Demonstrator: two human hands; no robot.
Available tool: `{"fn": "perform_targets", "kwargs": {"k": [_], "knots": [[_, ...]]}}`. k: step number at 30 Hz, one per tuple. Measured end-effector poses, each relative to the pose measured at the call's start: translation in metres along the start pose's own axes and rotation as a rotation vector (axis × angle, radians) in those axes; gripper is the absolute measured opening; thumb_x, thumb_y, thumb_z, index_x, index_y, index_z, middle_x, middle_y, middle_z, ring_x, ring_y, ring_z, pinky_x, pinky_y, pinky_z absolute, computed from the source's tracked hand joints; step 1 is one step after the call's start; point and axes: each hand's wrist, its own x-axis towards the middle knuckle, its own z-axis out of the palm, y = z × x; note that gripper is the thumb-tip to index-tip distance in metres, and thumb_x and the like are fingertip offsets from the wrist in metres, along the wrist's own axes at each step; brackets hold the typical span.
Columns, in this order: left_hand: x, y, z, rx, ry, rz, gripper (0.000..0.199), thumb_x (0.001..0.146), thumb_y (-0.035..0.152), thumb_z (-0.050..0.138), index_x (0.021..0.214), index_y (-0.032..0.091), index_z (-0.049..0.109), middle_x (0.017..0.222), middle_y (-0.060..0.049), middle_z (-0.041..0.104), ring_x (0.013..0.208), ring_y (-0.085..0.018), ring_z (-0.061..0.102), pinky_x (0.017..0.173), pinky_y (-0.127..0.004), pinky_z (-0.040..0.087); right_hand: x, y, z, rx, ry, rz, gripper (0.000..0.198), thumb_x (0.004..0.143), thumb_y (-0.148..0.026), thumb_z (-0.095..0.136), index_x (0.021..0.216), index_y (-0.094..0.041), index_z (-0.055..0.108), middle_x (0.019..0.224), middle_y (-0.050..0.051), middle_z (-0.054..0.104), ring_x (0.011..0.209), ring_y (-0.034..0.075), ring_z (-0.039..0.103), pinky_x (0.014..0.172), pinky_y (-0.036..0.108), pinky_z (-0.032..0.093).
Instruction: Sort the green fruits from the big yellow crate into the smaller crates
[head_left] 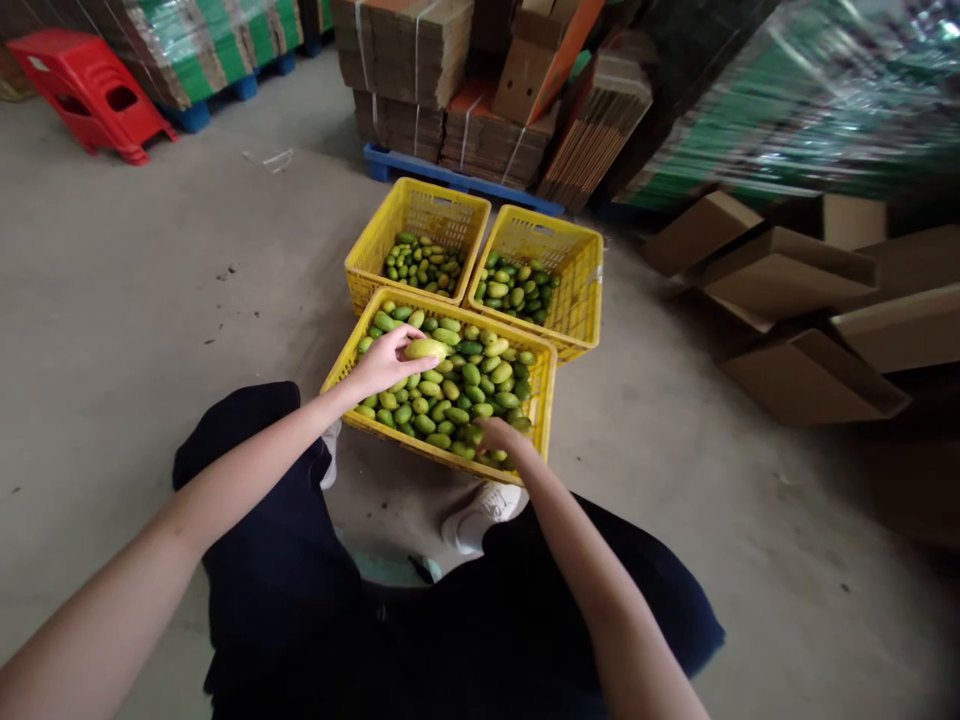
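Note:
My left hand (pixel 386 362) is closed around a large oval yellow-green fruit (pixel 425 349), held above the left part of the front yellow crate (pixel 550 395). Many smaller oval fruits (pixel 471 374), green to yellow, fill much of that crate. My right hand (pixel 501 436) reaches down among the fruits at the crate's near right side. Its fingers point downward and are partly hidden and blurred, so their grip does not show. Behind stand a left rear crate (pixel 360 262) and a right rear crate (pixel 592 300), each with similar fruits at the bottom.
Flattened cardboard stacks (pixel 405 50) rest on a blue pallet (pixel 450 182) behind the crates. Open cardboard boxes (pixel 787 265) lie at the right. A red plastic stool (pixel 90 90) stands at the far left. My white shoe (pixel 480 512) is close to the front crate.

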Motion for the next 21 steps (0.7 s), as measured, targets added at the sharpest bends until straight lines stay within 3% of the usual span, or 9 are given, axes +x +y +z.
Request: {"fn": "perform_targets", "kwargs": {"k": [3, 5, 8, 11, 14, 18, 21], "knots": [[0.002, -0.001, 0.0, -0.032, -0.018, -0.051, 0.043, 0.073, 0.038, 0.077, 0.102, 0.017, 0.054, 0.103, -0.01, 0.071, 0.092, -0.022, 0.071, 0.082, -0.037, 0.056, -0.003, -0.007, 0.018, -0.007, -0.007, -0.018, 0.047, 0.064, -0.003, 0.07, 0.109, -0.016, 0.068, 0.104, 0.015, 0.072, 0.097, 0.029, 0.07, 0.079, 0.033, 0.052], [0.004, -0.001, -0.001, -0.067, -0.025, -0.063, 0.045, 0.07, 0.037, 0.079, 0.102, 0.017, 0.054, 0.101, -0.009, 0.071, 0.091, -0.022, 0.07, 0.083, -0.038, 0.056, -0.004, -0.01, 0.014, -0.013, -0.001, -0.033, 0.044, 0.066, -0.01, 0.071, 0.109, -0.016, 0.068, 0.103, 0.014, 0.072, 0.099, 0.031, 0.069, 0.081, 0.034, 0.052], [0.007, 0.003, -0.001, -0.129, -0.038, -0.037, 0.05, 0.063, 0.03, 0.083, 0.102, 0.017, 0.055, 0.104, -0.008, 0.068, 0.097, -0.023, 0.068, 0.088, -0.039, 0.054, -0.011, -0.018, -0.012, 0.073, 0.101, -0.078, 0.04, 0.073, -0.026, 0.07, 0.111, -0.016, 0.065, 0.097, 0.012, 0.073, 0.099, 0.03, 0.069, 0.082, 0.033, 0.052], [0.007, 0.008, 0.003, -0.163, -0.015, 0.003, 0.051, 0.06, 0.024, 0.085, 0.102, 0.017, 0.058, 0.112, -0.009, 0.065, 0.106, -0.024, 0.064, 0.092, -0.038, 0.052, -0.034, -0.035, -0.046, 0.449, 0.358, -0.174, 0.054, 0.073, -0.04, 0.071, 0.119, -0.018, 0.055, 0.088, 0.006, 0.072, 0.082, 0.027, 0.069, 0.073, 0.037, 0.054], [0.006, 0.011, 0.011, -0.217, 0.021, -0.011, 0.052, 0.06, 0.024, 0.086, 0.105, 0.017, 0.061, 0.115, -0.009, 0.063, 0.11, -0.026, 0.061, 0.094, -0.04, 0.051, -0.07, -0.053, -0.077, 0.744, 0.55, -0.26, 0.056, 0.068, -0.05, 0.074, 0.111, -0.022, 0.053, 0.089, 0.004, 0.07, 0.077, 0.024, 0.067, 0.07, 0.038, 0.054], [0.007, 0.013, 0.022, -0.408, 0.022, -0.094, 0.057, 0.061, 0.028, 0.086, 0.112, 0.016, 0.064, 0.111, -0.009, 0.067, 0.105, -0.026, 0.064, 0.099, -0.044, 0.047, -0.108, -0.067, -0.105, 0.916, 0.68, -0.278, 0.05, 0.067, -0.053, 0.076, 0.101, -0.024, 0.053, 0.084, 0.002, 0.068, 0.073, 0.02, 0.063, 0.066, 0.035, 0.053], [0.011, 0.019, 0.025, -0.528, 0.025, -0.091, 0.057, 0.059, 0.028, 0.089, 0.111, 0.016, 0.068, 0.108, -0.007, 0.07, 0.108, -0.024, 0.063, 0.103, -0.04, 0.044, -0.117, -0.073, -0.115, 0.856, 0.671, -0.217, 0.052, 0.063, -0.054, 0.079, 0.097, -0.023, 0.055, 0.072, -0.001, 0.064, 0.062, 0.018, 0.058, 0.058, 0.031, 0.048]]}}
